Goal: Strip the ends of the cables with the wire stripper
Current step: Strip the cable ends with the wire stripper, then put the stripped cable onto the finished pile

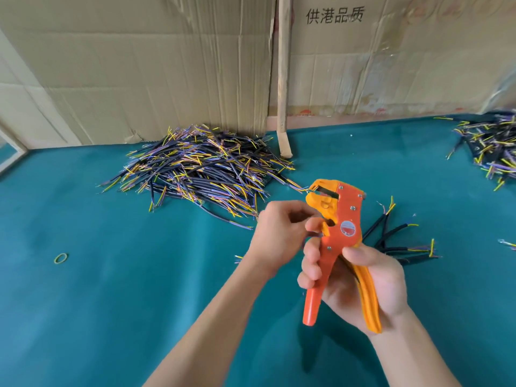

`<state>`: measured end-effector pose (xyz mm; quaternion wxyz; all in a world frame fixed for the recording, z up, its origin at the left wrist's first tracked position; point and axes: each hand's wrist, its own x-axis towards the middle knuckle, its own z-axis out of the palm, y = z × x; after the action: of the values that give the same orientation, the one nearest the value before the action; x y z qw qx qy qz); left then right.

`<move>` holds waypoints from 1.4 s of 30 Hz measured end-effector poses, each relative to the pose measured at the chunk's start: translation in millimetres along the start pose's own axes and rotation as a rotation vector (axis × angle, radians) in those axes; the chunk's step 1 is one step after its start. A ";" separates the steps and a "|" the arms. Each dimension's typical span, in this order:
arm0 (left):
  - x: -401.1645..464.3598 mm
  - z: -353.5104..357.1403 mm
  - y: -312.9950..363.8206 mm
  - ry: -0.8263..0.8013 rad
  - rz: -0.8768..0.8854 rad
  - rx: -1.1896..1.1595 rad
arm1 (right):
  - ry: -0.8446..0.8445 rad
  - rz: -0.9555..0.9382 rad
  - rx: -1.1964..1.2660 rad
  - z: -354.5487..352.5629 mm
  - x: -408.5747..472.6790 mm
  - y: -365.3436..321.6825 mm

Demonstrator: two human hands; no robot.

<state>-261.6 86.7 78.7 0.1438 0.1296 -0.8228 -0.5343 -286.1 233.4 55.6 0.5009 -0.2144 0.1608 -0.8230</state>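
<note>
My right hand [360, 277] grips both handles of an orange and yellow wire stripper [339, 219], held upright above the table with its top jaws apart. My left hand [279, 230] is pinched at the notch on the stripper's left side. It holds a thin cable that its fingers mostly hide; a purple bit shows by the thumb and a yellow end [238, 257] pokes out beside the wrist. A large pile of short black cables [195, 169] with yellow and purple wire ends lies behind my left hand.
A small bunch of cables [396, 244] lies behind my right hand, and another pile [494, 146] sits at the far right. A yellow rubber band [61, 258] lies on the teal cloth [111, 303] at left. Cardboard sheets [167, 65] and a wooden stick [283, 79] stand at the back.
</note>
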 end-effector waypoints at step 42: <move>-6.5 -53.3 18.0 0.282 0.278 -0.556 | 0.511 -0.041 -0.148 -10.2 7.9 -2.2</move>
<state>-236.7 51.3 115.2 0.3575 0.0447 -0.6273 -0.6904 -296.2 227.7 49.5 0.4102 -0.0388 0.3376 -0.8463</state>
